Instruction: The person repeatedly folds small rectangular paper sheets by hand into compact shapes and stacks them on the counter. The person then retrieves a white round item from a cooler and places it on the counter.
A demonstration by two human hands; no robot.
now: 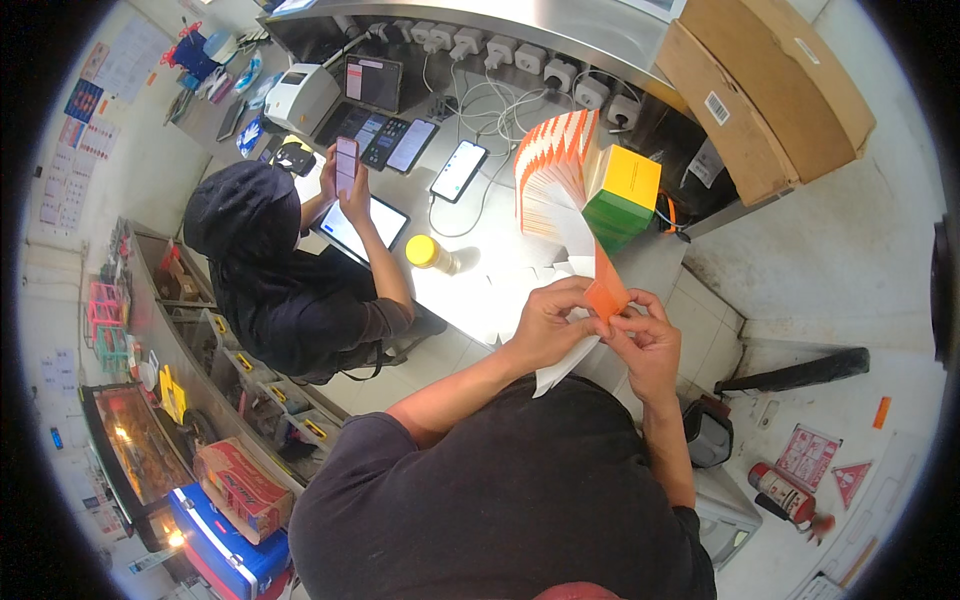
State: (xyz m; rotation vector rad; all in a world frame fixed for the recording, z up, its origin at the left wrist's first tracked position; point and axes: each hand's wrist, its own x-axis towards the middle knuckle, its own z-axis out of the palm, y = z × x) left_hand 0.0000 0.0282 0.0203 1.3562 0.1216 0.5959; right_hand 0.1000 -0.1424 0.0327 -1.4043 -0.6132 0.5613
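Note:
Both my hands meet over the near right edge of the metal table (544,247). My left hand (555,319) and my right hand (645,337) pinch the lower part of an orange label strip (606,289) between thumbs and fingers. From there the strip runs up, pale side showing, to a fanfolded stack of orange and white labels (555,176). That stack leans beside a green and yellow box (622,195). White paper strips (566,364) hang under my hands and lie on the table.
A co-worker (285,270) in dark clothes sits at the left, holding a phone (346,166) over a tablet (367,225). A yellow-lidded jar (426,253), a charging phone (459,171), a label printer (300,97) and tangled cables stand or lie on the table. A cardboard box (772,90) is at upper right.

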